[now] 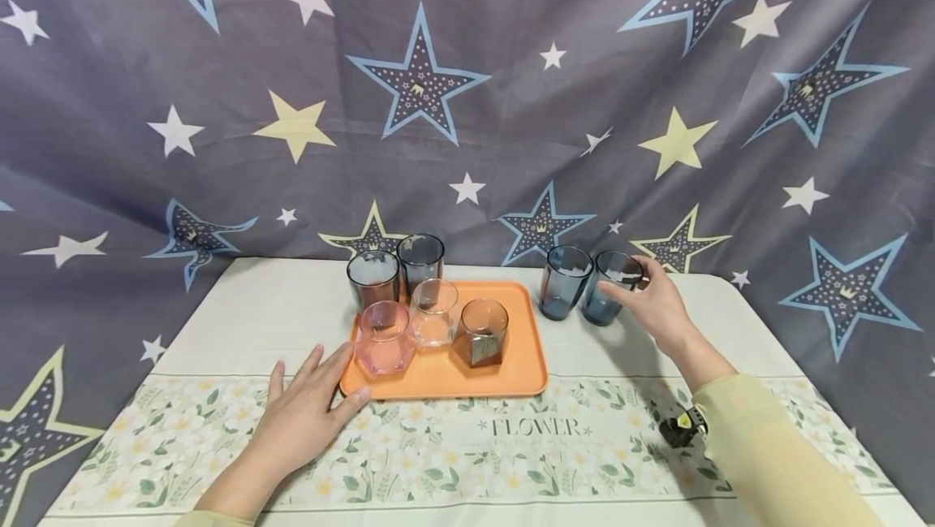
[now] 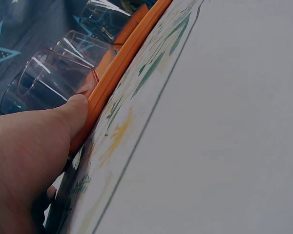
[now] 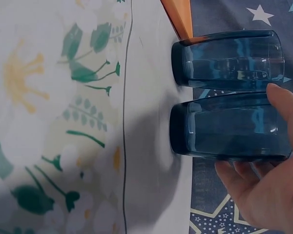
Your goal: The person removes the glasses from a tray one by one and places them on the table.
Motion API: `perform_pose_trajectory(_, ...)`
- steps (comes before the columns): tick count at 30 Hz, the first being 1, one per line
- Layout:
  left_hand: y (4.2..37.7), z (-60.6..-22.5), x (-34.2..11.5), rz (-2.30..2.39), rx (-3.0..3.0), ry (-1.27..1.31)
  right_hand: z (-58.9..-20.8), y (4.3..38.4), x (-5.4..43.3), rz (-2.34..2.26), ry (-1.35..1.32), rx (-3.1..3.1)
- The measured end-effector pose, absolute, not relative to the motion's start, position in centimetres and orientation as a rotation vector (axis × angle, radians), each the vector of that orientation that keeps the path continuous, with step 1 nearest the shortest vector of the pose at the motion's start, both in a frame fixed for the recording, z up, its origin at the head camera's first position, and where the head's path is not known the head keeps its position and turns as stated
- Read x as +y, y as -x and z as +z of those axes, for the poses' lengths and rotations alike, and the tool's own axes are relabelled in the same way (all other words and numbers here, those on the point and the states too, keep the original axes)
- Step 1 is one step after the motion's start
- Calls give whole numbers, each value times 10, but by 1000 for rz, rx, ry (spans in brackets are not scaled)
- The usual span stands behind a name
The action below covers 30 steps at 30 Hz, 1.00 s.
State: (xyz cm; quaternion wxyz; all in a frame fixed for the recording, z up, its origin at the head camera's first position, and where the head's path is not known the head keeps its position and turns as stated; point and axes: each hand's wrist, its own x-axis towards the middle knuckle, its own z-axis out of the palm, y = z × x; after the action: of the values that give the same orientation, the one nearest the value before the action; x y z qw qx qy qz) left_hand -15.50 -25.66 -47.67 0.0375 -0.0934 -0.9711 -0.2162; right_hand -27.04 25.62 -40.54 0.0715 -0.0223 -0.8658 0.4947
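Note:
My right hand [image 1: 661, 312] grips the right-hand blue glass [image 3: 229, 129] near its rim, thumb on one side and fingers on the other. The glass stands upright on the table, close beside a second blue glass [image 1: 564, 291]. My left hand [image 1: 303, 413] lies with fingers spread at the front left corner of an orange tray [image 1: 438, 385], its thumb touching the rim. On the tray stand a pink glass [image 1: 385, 348], a clear glass [image 1: 434, 326] and a brown glass [image 1: 484, 340].
Two dark grey glasses, one nearer [image 1: 374, 275] and one farther [image 1: 421, 255], stand at the tray's back left; their bases are partly hidden. A floral cloth [image 1: 584, 462] covers the table. Behind it hangs a star-patterned curtain [image 1: 482, 145].

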Motion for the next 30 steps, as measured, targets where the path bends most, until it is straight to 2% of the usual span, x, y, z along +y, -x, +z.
perform_pose_trajectory(16,153,-477,-257,-689,-2974,287,-397,268,257,1524,20,-2621)
perform_pose_trajectory(24,152,-475,-257,-679,-2987,276,-370,264,249,1334,-53,-2628)
perform_pose_trajectory(30,152,-475,-255,-673,-2986,271,-348,258,225,1212,-126,-2612)
